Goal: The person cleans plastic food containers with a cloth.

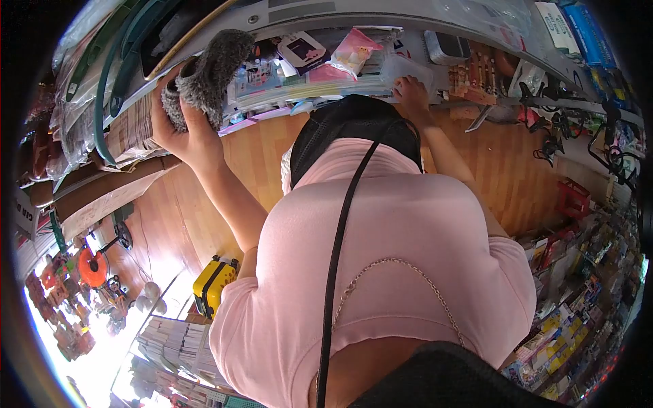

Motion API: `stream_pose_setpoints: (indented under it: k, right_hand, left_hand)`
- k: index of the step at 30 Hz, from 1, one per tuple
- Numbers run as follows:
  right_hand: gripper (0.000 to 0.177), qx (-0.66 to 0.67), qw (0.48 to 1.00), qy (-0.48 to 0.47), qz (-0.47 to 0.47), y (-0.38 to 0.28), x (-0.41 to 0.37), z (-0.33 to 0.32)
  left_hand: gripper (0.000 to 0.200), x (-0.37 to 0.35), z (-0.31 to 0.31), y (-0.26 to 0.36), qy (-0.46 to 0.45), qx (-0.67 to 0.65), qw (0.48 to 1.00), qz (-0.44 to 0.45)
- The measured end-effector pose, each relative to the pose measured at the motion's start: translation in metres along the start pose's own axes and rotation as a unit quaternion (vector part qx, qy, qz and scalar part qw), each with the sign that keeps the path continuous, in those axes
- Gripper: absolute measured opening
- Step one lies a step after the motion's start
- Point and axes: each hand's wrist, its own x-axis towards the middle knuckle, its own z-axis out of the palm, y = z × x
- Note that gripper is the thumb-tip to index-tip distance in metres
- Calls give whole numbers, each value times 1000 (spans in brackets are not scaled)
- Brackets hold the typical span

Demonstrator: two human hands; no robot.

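My left hand point(182, 126) is closed around a grey fluffy cloth point(221, 68), whose bulk sticks up past the fingers at the left end of the shelf. My right hand point(412, 95) reaches to the shelf farther right, its bent fingers on the near edge of a translucent plastic container point(403, 70). Between the hands lie a pink-and-clear packet point(354, 54), a dark box with a white and pink front point(302, 52) and a stack of flat paper goods point(306, 90).
A metal-lidded box point(447, 47) stands right of the container. Dark hooks point(554, 126) jut out at the right. A cardboard box point(112, 194) is at the left. On the wooden floor point(183, 211) stands a small yellow suitcase point(215, 285). Crowded merchandise point(564, 333) fills the lower right.
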Motion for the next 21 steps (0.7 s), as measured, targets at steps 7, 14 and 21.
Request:
stream_pose_setpoints:
  k: [7, 14, 21]
  right_hand:
    - [32, 11, 1000, -23, 8, -3, 3, -1]
    - [91, -28, 997, -12, 69, -10, 25, 8]
    - [119, -48, 991, -77, 97, -2, 48, 19]
  left_hand:
    - [41, 1, -1, -2, 7, -2, 1000, 6]
    - [40, -3, -6, -3, 3, 10, 1000, 17]
    - [41, -7, -14, -2, 18, 5, 1000, 12]
